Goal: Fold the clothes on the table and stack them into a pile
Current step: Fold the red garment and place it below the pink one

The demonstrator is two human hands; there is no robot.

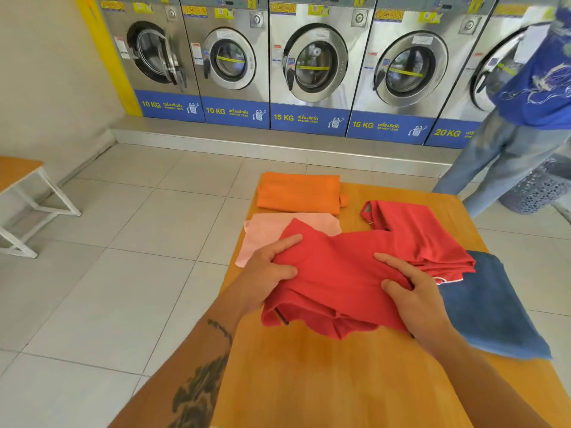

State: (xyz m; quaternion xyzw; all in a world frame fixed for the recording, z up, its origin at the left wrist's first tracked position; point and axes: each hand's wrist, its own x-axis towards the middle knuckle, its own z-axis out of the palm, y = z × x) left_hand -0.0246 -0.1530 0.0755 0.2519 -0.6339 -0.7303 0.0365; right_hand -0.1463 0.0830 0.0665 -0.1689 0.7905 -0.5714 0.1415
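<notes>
Laundry room, folding station. A wooden table with a yellow-orange top (pixel 340 381) carries four pieces of clothing. At centre lies a red cotton shirt (pixel 349 273), partly gathered into loose folds, its collar end stretched toward the far right of the table. The left hand (pixel 265 270) grips the shirt's left edge: thumb on top of the cloth, index finger extended along it, remaining fingers hidden beneath the fabric. The right hand (pixel 414 295) grasps a fold on the shirt's right side, thumb and index finger pressed on top, other fingers curled under the bunched cloth. Both hands are closed on the shirt, which rests on the table between them.

Beneath the shirt's far left corner lies a pale pink cloth (pixel 262 236), flat, overhanging the table's left edge. Beyond it, at the far left corner of the table, sits a folded orange garment (pixel 298 193), a neat rectangle. At the right, a blue denim-like garment (pixel 488 304) lies spread flat, its near corner passing over the table edge; the red shirt's hem overlaps its far end.

Background: a row of steel front-loading washing machines (pixel 309 63) on a raised plinth, and a second person in a blue top and jeans (pixel 525 118) standing at the right.
</notes>
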